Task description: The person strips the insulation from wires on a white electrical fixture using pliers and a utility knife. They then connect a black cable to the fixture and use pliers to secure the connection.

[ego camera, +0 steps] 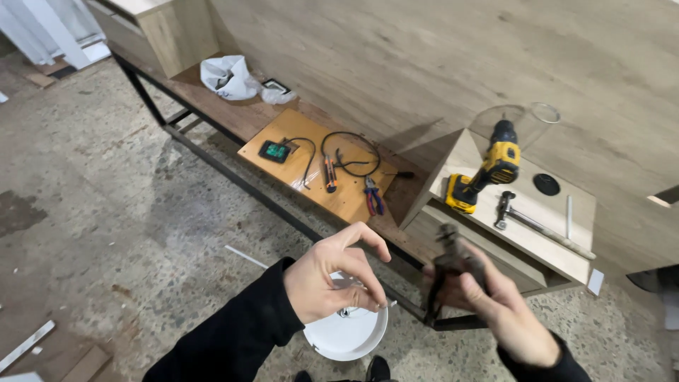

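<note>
While the speckled concrete floor (106, 184) fills the left of the view, two hands in black sleeves work above a round white plastic disc (346, 336) that lies low between them. Left hand (332, 279) curls loosely, thumb and forefinger pinched together on a small thin silvery piece (385, 305) too small to make out, the other fingers arched apart. Right hand (495, 304) is blurred; its grip is closed around the dark handles of a pair of pliers (449, 258), whose dull metal head points upward just in front of the worktop's edge. Behind runs a long worktop (233, 113) of brown wood on a black steel frame, backed by pale wood-grain panelling. On it rests an orange-tan board (290, 131) carrying a small black device with a green screen (274, 151), looped black cables (350, 152), an orange-handled tool (329, 173) and blue-handled pliers (373, 198). Farther along lies a crumpled white plastic bag (228, 78). To the right, a light wooden cabinet top (559, 240) holds a yellow and black cordless drill (488, 170), a steel hammer (527, 219) and a round black cap (546, 184).
</note>
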